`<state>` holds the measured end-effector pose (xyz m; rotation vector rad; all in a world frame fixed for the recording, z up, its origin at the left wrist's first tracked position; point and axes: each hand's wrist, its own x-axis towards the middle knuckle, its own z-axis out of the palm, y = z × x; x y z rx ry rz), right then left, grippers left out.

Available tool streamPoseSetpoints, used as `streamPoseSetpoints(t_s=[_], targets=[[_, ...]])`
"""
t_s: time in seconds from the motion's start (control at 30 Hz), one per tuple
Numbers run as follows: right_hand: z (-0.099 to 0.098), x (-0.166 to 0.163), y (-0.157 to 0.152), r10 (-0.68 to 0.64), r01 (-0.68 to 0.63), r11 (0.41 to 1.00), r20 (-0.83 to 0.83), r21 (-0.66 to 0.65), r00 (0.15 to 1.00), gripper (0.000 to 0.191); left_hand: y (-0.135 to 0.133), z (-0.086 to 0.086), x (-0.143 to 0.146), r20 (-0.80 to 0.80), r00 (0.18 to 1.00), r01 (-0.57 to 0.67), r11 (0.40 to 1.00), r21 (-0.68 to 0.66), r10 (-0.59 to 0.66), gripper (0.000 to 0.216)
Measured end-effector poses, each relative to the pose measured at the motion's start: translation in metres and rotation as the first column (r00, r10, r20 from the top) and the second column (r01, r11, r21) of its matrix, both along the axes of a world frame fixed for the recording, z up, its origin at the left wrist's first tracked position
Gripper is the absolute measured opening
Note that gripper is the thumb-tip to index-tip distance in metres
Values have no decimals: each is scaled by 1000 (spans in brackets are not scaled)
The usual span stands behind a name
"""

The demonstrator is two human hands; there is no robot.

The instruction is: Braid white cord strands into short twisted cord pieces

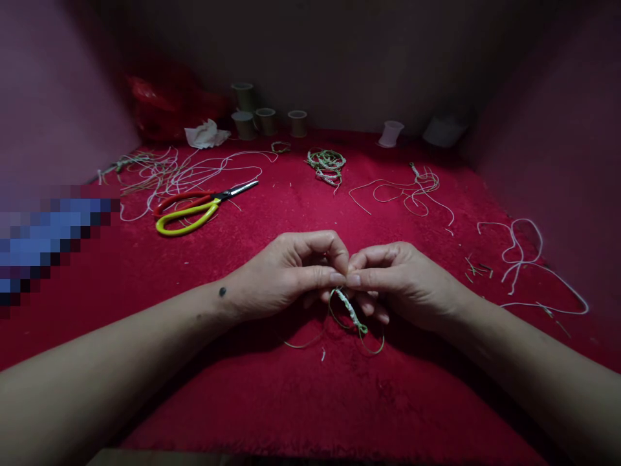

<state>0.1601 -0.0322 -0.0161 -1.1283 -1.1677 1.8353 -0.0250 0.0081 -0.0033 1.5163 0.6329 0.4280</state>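
Low over the red cloth, my left hand and my right hand meet, thumb tips almost touching. Each one pinches the upper end of a braided cord, pale green and white, that hangs below the fingers. A small green loop finishes its lower end. Thin loose olive strands curve out on both sides of it. The exact spot where the fingertips grip is hidden behind the thumbs.
Scissors with red and yellow handles lie left, near tangled threads. Several thread spools stand at the back. A heap of braided cords lies mid-cloth. White cord and green clippings are at right.
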Motion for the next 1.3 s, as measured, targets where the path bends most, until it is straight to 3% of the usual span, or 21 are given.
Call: streamPoseSetpoints(t_s=[0.4,0.63,0.7,0.87,1.1,1.3], targets=[[2,-3,-1,-35,34,998,-15,-56,999,9,5,4,-3,-83,993,101,947,304,-79,8],[2,-2,-2,-50,49,997,-21,-57,999,10,8,2,-5,-80,993,114,862,494,-85,12],[1,-3,-2,-64,64,997,-8,-37,998,9,7,3,-4,-90,993,111,882,459,-79,10],[0,-6,-3,-89,88,996,32,22,996,9,4,9,-1,-139,990,43,983,178,-18,2],[1,-6,-5,-106,94,989,101,113,989,10,5,14,-1,-224,974,24,1000,17,-19,14],[3,-7,-6,-102,81,987,153,138,983,9,4,14,-2,-285,958,23,999,-37,-33,17]])
